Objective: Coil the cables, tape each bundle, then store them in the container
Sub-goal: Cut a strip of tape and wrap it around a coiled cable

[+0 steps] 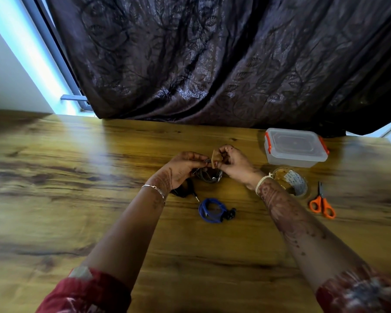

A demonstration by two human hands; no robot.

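My left hand (182, 166) pinches a coiled grey cable (209, 175) at its top, just above the wooden table (77, 177). My right hand (233, 162) pinches a strip of brown tape (216, 158) that touches the coil where the left fingers hold it. A coiled blue cable (210, 210) with black earbuds lies nearer to me. A black cable (183, 190) sits partly hidden under my left wrist. The clear container (295, 147) with orange clips stands closed at the right rear.
A roll of brown tape (290, 180) lies just right of my right wrist. Orange-handled scissors (322, 203) rest to its right. A dark patterned curtain (212, 64) hangs behind the table's far edge.
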